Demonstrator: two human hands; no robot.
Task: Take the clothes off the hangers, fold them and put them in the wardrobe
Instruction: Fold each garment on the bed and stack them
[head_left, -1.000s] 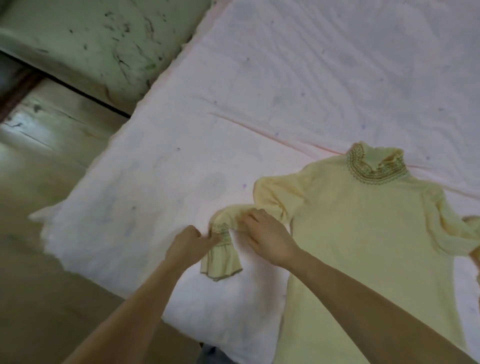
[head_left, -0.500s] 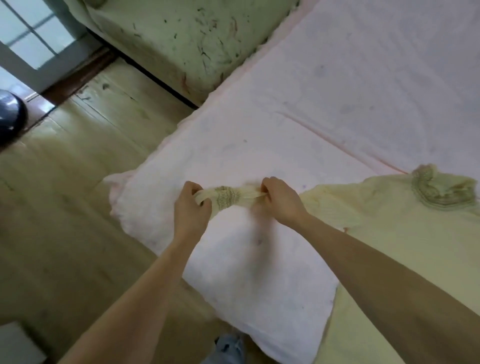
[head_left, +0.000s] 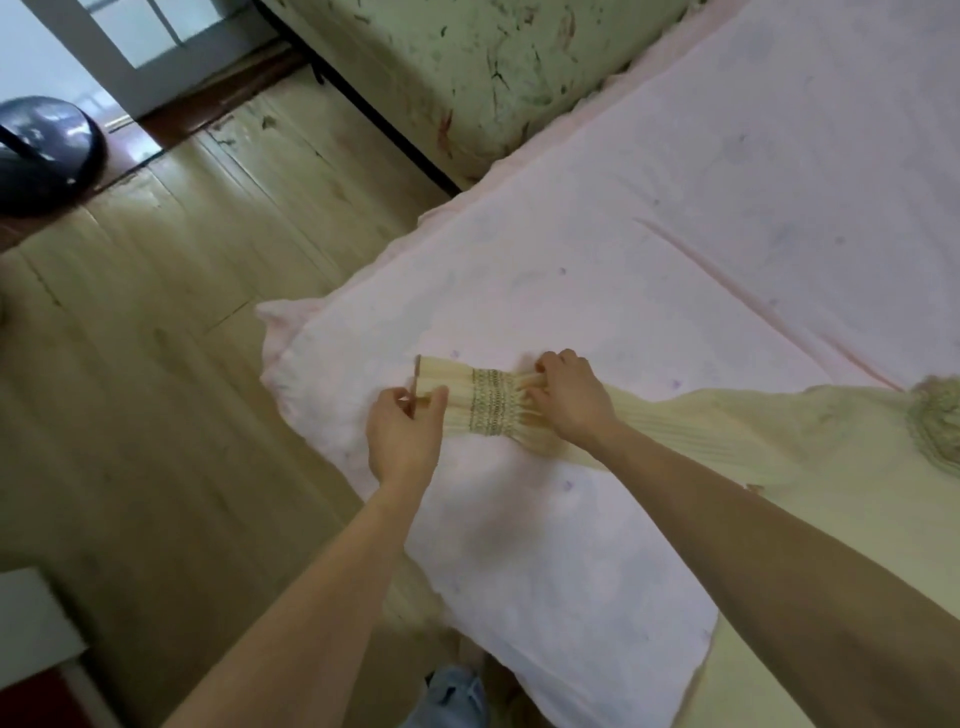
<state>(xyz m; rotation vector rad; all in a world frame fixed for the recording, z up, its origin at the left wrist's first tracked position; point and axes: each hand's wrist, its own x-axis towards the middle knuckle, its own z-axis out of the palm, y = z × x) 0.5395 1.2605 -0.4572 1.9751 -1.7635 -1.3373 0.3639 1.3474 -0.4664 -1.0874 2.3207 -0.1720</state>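
Top (head_left: 753, 441) lies flat on the bed (head_left: 675, 234), body toward the bed's right side, one sleeve (head_left: 488, 402) stretched out w/ its cuff end just short of the near-left corner. Left hand (head_left: 405, 436) pinches the cuff's near edge, fingers curled together on the fabric. Right hand (head_left: 571, 397) is further up the sleeve, past the stitched band, fingers bunched into the gathers & gripping them. Sleeve looks pulled straight between the two hands.

Room: bed surface beyond the sleeve, toward the far edge, is wide bare sheet w/ one long pink crease running diagonally. Near-left corner of the sheet droops over the edge to the floor (head_left: 182, 364). Floor strip left of the bed runs back to a doorway; a dark rounded object (head_left: 44, 150) sits by the threshold, can't tell what it is. A green scuffed wall (head_left: 467, 67) meets the bed's far-left edge.

Materials: top is pale yellow, thin, finely pleated; sleeve has a smocked band w/ green-brown pattern, cuff flares below it. Collar (head_left: 935, 421) is ruffled w/ similar stitching. Sheet pale pink-white, soft, faint purple specks. Floor is light wood planks, worn.
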